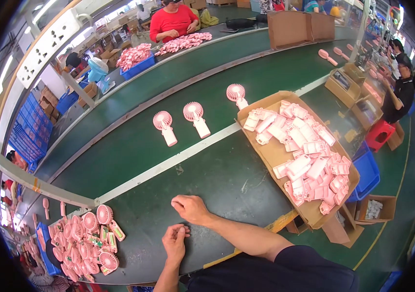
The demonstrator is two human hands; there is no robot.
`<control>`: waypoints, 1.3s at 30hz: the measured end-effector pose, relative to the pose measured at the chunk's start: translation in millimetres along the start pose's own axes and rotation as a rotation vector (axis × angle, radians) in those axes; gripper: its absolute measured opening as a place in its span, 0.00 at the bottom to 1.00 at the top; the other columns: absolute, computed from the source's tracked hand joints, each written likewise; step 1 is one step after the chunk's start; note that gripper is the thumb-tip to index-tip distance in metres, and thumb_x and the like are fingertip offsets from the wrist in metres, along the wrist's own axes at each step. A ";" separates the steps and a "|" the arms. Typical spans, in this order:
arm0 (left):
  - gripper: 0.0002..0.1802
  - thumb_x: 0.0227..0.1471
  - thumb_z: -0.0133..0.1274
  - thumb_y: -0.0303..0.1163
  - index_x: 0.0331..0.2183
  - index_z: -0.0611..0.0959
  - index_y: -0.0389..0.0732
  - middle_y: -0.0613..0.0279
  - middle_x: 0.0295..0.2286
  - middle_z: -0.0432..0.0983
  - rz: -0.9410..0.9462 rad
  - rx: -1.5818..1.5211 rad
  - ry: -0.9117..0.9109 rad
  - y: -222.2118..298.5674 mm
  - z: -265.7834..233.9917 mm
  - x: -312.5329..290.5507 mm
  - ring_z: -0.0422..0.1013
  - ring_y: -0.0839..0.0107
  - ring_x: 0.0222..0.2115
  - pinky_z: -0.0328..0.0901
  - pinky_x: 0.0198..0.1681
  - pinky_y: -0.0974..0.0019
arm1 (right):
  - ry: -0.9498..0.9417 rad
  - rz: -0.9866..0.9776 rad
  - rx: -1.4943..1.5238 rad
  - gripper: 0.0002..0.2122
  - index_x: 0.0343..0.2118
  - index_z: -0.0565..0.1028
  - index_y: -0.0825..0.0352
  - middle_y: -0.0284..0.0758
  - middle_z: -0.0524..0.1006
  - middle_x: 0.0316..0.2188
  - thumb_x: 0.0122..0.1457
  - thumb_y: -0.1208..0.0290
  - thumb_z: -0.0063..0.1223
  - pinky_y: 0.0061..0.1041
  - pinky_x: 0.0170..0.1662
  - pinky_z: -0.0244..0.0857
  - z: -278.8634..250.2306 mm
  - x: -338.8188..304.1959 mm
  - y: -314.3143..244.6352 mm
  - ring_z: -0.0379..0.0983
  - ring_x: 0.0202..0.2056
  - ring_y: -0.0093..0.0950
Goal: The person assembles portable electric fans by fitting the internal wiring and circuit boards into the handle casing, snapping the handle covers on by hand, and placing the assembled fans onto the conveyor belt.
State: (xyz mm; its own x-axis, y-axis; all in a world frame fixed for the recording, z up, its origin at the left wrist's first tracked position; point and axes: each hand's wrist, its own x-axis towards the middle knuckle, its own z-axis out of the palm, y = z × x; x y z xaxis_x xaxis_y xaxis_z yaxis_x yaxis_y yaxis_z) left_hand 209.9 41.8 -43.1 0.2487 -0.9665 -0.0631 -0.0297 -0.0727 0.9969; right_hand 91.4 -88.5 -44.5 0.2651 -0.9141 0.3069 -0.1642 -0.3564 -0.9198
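My right hand (191, 209) rests on the dark green worktable (163, 180), its fingers curled into a loose fist with nothing showing in it. Just nearer to me, my left hand (174, 242) has its fingers bent in, thumb close to the index finger; no object is visible there. The two hands are close together but apart. Left of them lies a heap of pink handheld fans (83, 238), several with the handle uncovered and green-and-white parts showing. To the right, a cardboard tray (261, 146) is piled with pink handle shells (309, 155).
Beyond a pale metal rail (168, 163) runs a green conveyor belt (134, 155) carrying three pink fans (196, 119). Across it, a person in red (176, 22) sits behind pink parts and a blue bin (138, 65). Cardboard boxes (375, 208) and a blue crate (364, 173) stand at the right.
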 end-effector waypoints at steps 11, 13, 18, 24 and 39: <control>0.27 0.59 0.55 0.29 0.57 0.70 0.31 0.41 0.58 0.65 0.423 1.126 0.365 41.1 -186.2 139.4 0.60 0.45 0.61 0.54 0.65 0.50 | 0.012 0.000 0.025 0.06 0.35 0.79 0.67 0.42 0.81 0.31 0.62 0.70 0.55 0.40 0.37 0.72 -9.0 3.9 -3.7 0.79 0.34 0.45; 0.29 0.61 0.54 0.35 0.58 0.69 0.30 0.35 0.58 0.64 0.417 1.311 0.516 29.6 -234.6 152.9 0.59 0.38 0.60 0.54 0.65 0.47 | -0.008 0.018 0.043 0.06 0.35 0.79 0.67 0.43 0.81 0.31 0.62 0.70 0.54 0.42 0.38 0.72 -7.4 3.0 -8.0 0.78 0.35 0.47; 0.31 0.62 0.52 0.43 0.58 0.70 0.29 0.34 0.57 0.66 0.191 1.312 0.471 0.8 -272.9 150.4 0.62 0.38 0.58 0.56 0.63 0.45 | -0.013 0.006 0.042 0.06 0.34 0.79 0.67 0.42 0.81 0.31 0.61 0.71 0.54 0.41 0.38 0.72 -3.0 2.0 -4.9 0.79 0.34 0.46; 0.29 0.55 0.58 0.35 0.56 0.73 0.33 0.40 0.58 0.66 0.346 1.281 0.326 5.7 -222.9 126.7 0.63 0.42 0.57 0.57 0.61 0.47 | 0.020 -0.016 -0.009 0.06 0.36 0.79 0.67 0.41 0.81 0.30 0.61 0.70 0.58 0.35 0.35 0.72 -4.6 2.0 2.9 0.79 0.31 0.42; 0.46 0.39 0.70 0.29 0.60 0.69 0.36 0.43 0.65 0.55 0.210 0.882 -0.023 65.6 -75.0 41.3 0.52 0.46 0.66 0.50 0.68 0.50 | -0.008 0.029 0.024 0.06 0.35 0.79 0.67 0.45 0.81 0.31 0.61 0.70 0.55 0.42 0.37 0.72 -8.4 3.1 -4.5 0.78 0.35 0.48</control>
State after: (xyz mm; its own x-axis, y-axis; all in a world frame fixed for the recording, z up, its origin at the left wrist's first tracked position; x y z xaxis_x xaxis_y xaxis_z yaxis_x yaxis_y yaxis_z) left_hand 290.8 15.7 23.2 0.1352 -0.9852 0.1051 -0.8055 -0.0475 0.5907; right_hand 85.0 -91.4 -37.4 0.2679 -0.9225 0.2778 -0.1493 -0.3246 -0.9340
